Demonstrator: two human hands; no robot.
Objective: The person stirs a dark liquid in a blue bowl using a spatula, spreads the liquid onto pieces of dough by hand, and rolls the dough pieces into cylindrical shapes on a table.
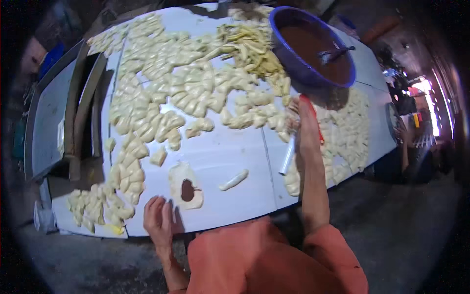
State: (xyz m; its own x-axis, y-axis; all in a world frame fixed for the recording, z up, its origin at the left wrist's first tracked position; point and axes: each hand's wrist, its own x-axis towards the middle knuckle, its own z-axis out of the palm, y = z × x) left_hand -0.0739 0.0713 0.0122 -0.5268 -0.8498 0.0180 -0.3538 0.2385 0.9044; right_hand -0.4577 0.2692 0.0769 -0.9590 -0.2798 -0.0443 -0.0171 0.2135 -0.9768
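Note:
My left hand [159, 220] is at the table's near edge, fingers loosely bent and holding nothing I can see. Beside its fingertips lies a flattened piece of dough [182, 171] with a brown oval of filling [187, 190] on it. A rolled dough stick [234, 180] rests to the right. My right hand [306, 115] reaches far forward, seen edge-on, with its fingers mostly hidden. A slim red tool [320, 133] shows on both sides of it, apparently in its grip. A silvery tube [288, 156] slants out just below the fingers; whether they touch it I cannot tell.
Many pale dough pieces [161, 78] cover the white table [220, 147]. At the back right stands a purple basin [313, 73] of brown filling with a dark-handled utensil [337, 53] in it. Metal trays [54, 117] lean at the left. Yellowish strips [249, 46] lie at the back.

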